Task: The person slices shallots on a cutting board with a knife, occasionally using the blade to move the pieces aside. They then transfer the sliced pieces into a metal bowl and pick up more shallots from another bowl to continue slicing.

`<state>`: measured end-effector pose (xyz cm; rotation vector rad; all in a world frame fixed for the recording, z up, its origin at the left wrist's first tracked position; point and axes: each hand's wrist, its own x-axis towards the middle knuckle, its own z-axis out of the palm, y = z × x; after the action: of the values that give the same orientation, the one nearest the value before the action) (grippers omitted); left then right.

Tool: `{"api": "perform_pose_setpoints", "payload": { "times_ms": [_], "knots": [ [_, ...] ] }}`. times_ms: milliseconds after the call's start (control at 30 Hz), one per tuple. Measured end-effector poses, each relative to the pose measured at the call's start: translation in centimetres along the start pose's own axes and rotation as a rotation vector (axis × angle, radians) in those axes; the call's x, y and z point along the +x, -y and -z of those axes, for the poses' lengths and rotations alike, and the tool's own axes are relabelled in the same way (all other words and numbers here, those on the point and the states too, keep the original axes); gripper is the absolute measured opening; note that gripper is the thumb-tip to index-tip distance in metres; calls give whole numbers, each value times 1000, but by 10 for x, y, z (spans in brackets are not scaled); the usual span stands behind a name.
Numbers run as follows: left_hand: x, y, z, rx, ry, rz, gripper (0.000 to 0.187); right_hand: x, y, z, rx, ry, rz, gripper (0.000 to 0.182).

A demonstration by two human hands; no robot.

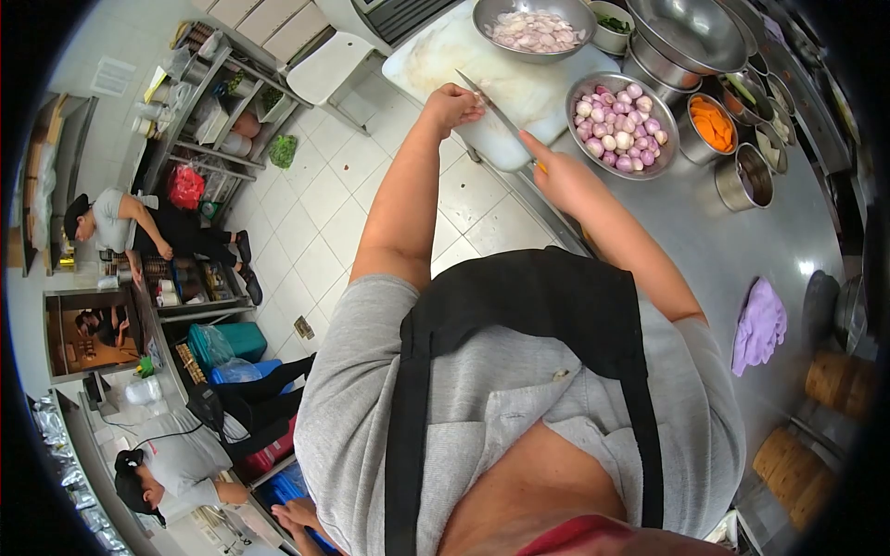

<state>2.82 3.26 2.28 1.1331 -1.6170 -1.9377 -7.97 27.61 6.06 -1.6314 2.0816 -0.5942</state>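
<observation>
My right hand (559, 176) is wrapped round the yellow handle of a knife (496, 109), whose blade points up and left over the front edge of a white cutting board (422, 56). Beside the blade tip, my left hand (452, 108) is closed, its fingers pinched together; what they hold is too small to name. A steel bowl of peeled shallots (623, 127) stands right of the board. Sliced shallots (533, 32) fill another steel bowl at the board's far side.
Steel pots, one with orange slices (711, 123), crowd the counter's right. A purple glove (759, 326) lies nearer me. A white stool (332, 69) stands beyond the tiled floor. Two people work at the left, one by shelves (199, 148); further people's parts show there.
</observation>
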Motion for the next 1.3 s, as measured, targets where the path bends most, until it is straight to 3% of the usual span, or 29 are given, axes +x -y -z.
{"api": "perform_pose_setpoints", "payload": {
  "times_ms": [400, 633, 1300],
  "knots": [
    [5, 3, 3, 36, -9, -7, 15, -47, 9, 22, 31, 52, -46, 60],
    [1, -3, -1, 26, -17, 25, 13, -47, 4, 14, 6, -32, 18, 60],
    [6, -1, 1, 55, -7, 37, 14, -49, 7, 21, 36, 18, -18, 60]
  ]
}}
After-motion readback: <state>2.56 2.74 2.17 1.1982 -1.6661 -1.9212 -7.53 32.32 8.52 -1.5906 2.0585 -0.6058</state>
